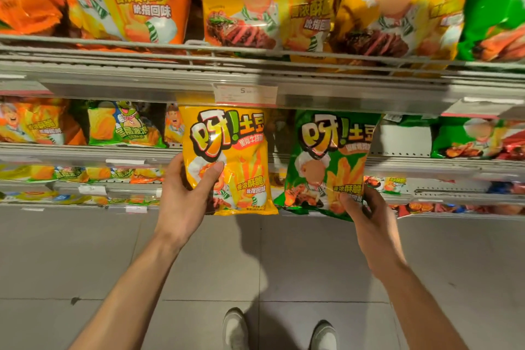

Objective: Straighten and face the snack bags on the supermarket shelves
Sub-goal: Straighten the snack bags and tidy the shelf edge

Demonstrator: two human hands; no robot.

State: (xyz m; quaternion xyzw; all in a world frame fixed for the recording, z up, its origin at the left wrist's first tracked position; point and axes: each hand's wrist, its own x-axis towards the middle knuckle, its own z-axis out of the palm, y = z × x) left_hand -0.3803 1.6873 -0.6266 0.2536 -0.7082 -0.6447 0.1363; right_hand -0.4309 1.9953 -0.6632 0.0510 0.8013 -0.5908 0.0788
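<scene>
- Yellow snack bag — gripped at its left edge by the left hand, thumb across the front — upright below the shelf rail.
- Green snack bag, tilted slightly, pinched at its lower right corner by the right hand.

Both forearms are bare from the bottom edge of the view up to the wrists, with no sleeve showing on either. The left hand and the right hand are bare as well, without gloves, and no ring, watch or band shows on what can be seen of them. Low in the view are the toes of two shoes, the left shoe and the right shoe, both pale, whitish grey with rounded fronts.
</scene>
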